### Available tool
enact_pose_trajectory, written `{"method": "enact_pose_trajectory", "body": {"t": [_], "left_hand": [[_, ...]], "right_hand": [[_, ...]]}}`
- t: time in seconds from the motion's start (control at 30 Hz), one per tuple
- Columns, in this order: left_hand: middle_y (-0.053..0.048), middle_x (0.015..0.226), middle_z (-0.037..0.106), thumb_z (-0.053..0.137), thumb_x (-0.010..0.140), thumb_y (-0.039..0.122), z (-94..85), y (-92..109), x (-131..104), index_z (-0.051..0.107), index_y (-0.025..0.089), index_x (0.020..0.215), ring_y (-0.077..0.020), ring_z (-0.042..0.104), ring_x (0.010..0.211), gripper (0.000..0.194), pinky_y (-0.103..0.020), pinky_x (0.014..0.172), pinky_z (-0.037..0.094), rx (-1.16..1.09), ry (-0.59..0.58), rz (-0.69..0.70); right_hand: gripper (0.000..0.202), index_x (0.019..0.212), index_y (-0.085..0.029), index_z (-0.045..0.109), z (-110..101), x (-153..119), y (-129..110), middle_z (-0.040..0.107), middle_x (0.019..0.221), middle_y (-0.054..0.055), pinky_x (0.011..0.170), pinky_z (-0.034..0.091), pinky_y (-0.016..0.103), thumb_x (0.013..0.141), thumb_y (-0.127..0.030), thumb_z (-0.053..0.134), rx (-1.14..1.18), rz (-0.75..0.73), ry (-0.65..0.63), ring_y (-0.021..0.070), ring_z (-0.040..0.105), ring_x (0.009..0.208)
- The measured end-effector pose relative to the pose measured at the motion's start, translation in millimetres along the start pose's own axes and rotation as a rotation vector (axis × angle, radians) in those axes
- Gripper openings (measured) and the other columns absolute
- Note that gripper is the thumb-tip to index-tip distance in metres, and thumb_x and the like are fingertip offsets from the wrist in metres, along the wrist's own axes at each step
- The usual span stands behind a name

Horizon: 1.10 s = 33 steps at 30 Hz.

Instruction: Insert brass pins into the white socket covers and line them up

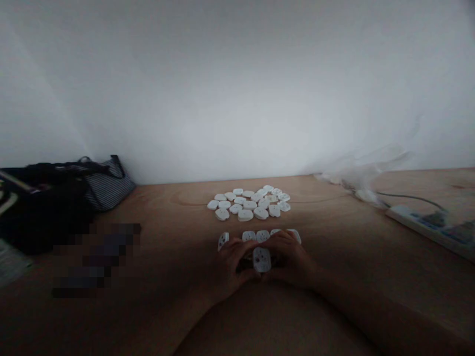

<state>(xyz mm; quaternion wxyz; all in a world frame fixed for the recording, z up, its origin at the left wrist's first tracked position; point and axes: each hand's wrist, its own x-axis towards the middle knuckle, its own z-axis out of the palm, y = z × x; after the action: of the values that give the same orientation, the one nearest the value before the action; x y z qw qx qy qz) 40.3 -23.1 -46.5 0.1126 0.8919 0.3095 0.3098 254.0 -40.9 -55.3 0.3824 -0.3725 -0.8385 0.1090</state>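
Note:
Near the table's front, a white plug adapter (261, 260) with holes in its face sits between my two hands. My left hand (232, 262) is curled round its left side, thumb low and fingers at the top edge. From the other side my right hand (293, 259) closes on it in the same way. Just beyond my fingers lies a row of similar adapters, among them a left one (223, 241) that leans on edge and a middle one (249, 236). My right hand partly covers the row's right end. Farther back a loose cluster of white adapters (249, 205) is spread out.
A black bag (44, 207) with a striped part (107, 185) stands on the left, near a blurred-out flat object (100, 259). At right lie a power strip (430, 227) with a cable (411, 196) and clear plastic wrapping (359, 178). A white wall (237, 89) rises behind the wooden table (174, 227).

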Motion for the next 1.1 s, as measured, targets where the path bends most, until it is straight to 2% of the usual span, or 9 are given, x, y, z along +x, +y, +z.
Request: {"method": "enact_pose_trajectory", "body": {"t": [0.03,0.13,0.2,0.27,0.47,0.67,0.77,0.93,1.1], "left_hand": [[-0.008,0.104,0.061,0.071,0.073,0.034,-2.2,1,0,0.053,0.021,0.118,-0.0224,0.057,0.097,0.050,-0.035,0.084,0.048,0.009,-0.016,0.005],[-0.006,0.099,0.063,0.057,0.085,0.022,-8.6,-1,0,0.060,0.020,0.106,-0.0191,0.059,0.091,0.022,-0.032,0.081,0.049,0.027,-0.065,0.039],[-0.005,0.094,0.063,0.044,0.089,0.014,-11.0,-5,-3,0.064,0.019,0.098,-0.0163,0.060,0.083,0.022,-0.027,0.074,0.050,0.045,-0.088,0.040],[-0.004,0.091,0.063,0.040,0.089,0.012,-11.3,-10,-5,0.065,0.019,0.095,-0.0151,0.061,0.080,0.027,-0.025,0.071,0.049,0.066,-0.097,0.026],[-0.002,0.084,0.064,0.047,0.089,0.018,-10.5,-14,-6,0.067,0.019,0.088,-0.0139,0.061,0.074,0.020,-0.023,0.067,0.048,0.033,-0.184,-0.014],[-0.005,0.091,0.062,0.051,0.088,0.016,-12.9,-14,-4,0.067,0.017,0.082,-0.0153,0.061,0.079,0.017,-0.026,0.072,0.049,0.010,-0.132,0.044],[-0.004,0.088,0.060,0.051,0.088,0.016,-12.0,-17,-3,0.066,0.017,0.083,-0.0148,0.060,0.078,0.015,-0.026,0.073,0.049,-0.006,-0.130,0.046],[-0.002,0.081,0.059,0.053,0.085,0.014,-7.7,-18,-2,0.062,0.016,0.076,-0.0147,0.058,0.075,0.013,-0.025,0.067,0.048,0.008,-0.150,0.012],[-0.002,0.083,0.059,0.056,0.083,0.010,-7.2,-13,-2,0.061,0.015,0.081,-0.0149,0.058,0.076,0.008,-0.024,0.069,0.046,0.040,-0.166,-0.038]], "right_hand": [[0.052,0.107,-0.025,0.061,-1,0,0,0.066,0.091,0.005,0.081,0.038,0.041,0.062,-0.048,0.076,-0.016,0.004,-0.003,0.0246,0.056,0.088],[0.049,0.105,-0.024,0.061,-1,-2,0,0.066,0.093,0.005,0.083,0.036,0.041,0.064,-0.046,0.075,-0.042,0.022,0.009,0.0253,0.056,0.091],[0.048,0.104,-0.023,0.061,0,-3,1,0.066,0.093,0.006,0.082,0.037,0.041,0.064,-0.044,0.074,-0.046,0.025,0.023,0.0257,0.056,0.091],[0.048,0.104,-0.023,0.060,1,-3,2,0.066,0.093,0.006,0.082,0.037,0.041,0.063,-0.043,0.075,-0.046,0.029,0.032,0.0259,0.055,0.091],[0.048,0.103,-0.023,0.060,1,-2,1,0.066,0.091,0.005,0.081,0.037,0.041,0.062,-0.041,0.076,-0.055,0.032,0.019,0.0254,0.056,0.089],[0.046,0.102,-0.023,0.060,0,-2,-1,0.066,0.091,0.005,0.080,0.037,0.040,0.062,-0.040,0.076,-0.057,0.031,0.030,0.0250,0.055,0.088],[0.047,0.102,-0.023,0.061,0,-2,-1,0.066,0.090,0.005,0.080,0.037,0.040,0.061,-0.039,0.076,-0.063,0.031,0.017,0.0252,0.056,0.088],[0.046,0.102,-0.022,0.061,1,-1,-1,0.066,0.091,0.005,0.080,0.037,0.040,0.063,-0.041,0.074,-0.066,0.022,0.021,0.0249,0.055,0.088],[0.046,0.102,-0.021,0.061,1,-1,0,0.066,0.090,0.006,0.078,0.038,0.039,0.062,-0.041,0.075,-0.054,-0.002,0.028,0.0253,0.056,0.087]]}}
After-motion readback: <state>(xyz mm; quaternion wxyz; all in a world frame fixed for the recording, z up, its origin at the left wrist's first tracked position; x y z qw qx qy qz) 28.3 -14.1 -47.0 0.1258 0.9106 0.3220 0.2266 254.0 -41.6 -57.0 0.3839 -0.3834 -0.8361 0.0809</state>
